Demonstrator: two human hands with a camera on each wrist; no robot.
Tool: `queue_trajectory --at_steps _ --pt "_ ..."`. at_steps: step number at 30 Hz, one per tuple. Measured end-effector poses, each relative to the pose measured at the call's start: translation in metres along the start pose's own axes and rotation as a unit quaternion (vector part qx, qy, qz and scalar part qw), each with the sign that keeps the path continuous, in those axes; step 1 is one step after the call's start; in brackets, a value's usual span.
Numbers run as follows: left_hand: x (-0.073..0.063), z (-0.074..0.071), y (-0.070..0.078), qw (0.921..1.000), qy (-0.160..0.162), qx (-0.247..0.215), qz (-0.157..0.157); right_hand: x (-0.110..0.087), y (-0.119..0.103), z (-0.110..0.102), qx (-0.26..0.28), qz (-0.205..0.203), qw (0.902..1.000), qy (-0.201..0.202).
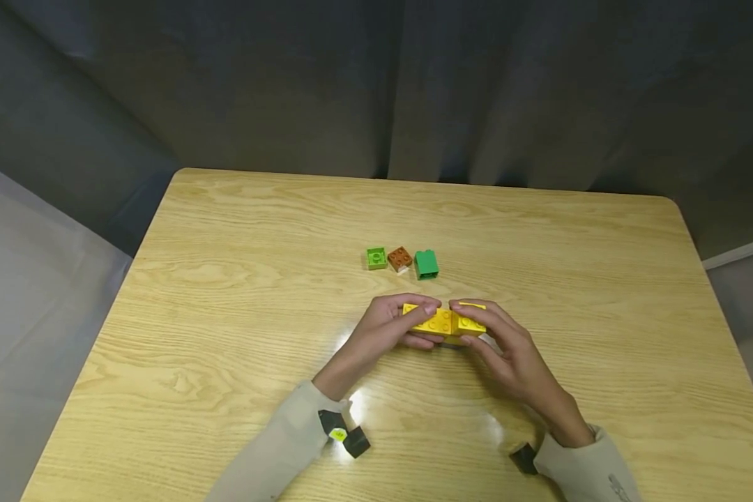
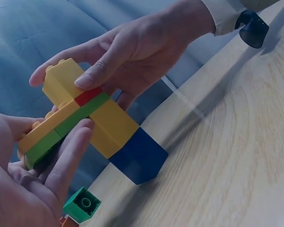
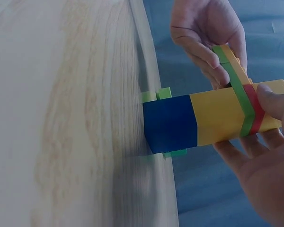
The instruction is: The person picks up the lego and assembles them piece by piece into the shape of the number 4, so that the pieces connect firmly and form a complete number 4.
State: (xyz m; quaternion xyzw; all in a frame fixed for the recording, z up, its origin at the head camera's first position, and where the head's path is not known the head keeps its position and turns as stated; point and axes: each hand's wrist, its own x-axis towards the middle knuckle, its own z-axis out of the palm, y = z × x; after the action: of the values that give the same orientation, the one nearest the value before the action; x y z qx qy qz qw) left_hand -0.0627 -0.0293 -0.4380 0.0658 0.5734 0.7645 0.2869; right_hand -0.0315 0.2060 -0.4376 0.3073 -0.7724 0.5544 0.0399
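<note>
A building-block model made of several toy bricks is between the two hands. Its column has a blue brick (image 2: 138, 156) at the bottom, a yellow brick (image 3: 217, 116) above, then thin green and red layers, and another yellow brick (image 2: 64, 82) on top. A side arm of yellow over green plates (image 2: 49, 135) juts out from the column. My left hand (image 1: 383, 326) holds this side arm between thumb and fingers. My right hand (image 1: 508, 348) grips the top yellow brick and the red layer (image 3: 258, 116). Whether the blue brick touches the table cannot be told.
Beyond the hands, a lime green brick (image 1: 376, 259), a brown brick (image 1: 399, 259) and a dark green brick (image 1: 426, 265) lie in a row on the wooden table (image 1: 226, 279). Grey curtains (image 1: 288, 90) hang behind the table's far edge.
</note>
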Motion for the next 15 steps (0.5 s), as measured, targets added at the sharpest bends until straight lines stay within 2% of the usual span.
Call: queue_trajectory --at_steps 9,15 --pt "0.0 -0.004 -0.001 0.9999 -0.008 0.013 0.008 0.0 -0.001 -0.002 -0.026 0.01 0.9996 0.0" --pt "0.004 -0.01 -0.003 0.9993 0.016 0.029 0.017 -0.002 0.0 -0.002 -0.04 0.026 0.9988 0.004"
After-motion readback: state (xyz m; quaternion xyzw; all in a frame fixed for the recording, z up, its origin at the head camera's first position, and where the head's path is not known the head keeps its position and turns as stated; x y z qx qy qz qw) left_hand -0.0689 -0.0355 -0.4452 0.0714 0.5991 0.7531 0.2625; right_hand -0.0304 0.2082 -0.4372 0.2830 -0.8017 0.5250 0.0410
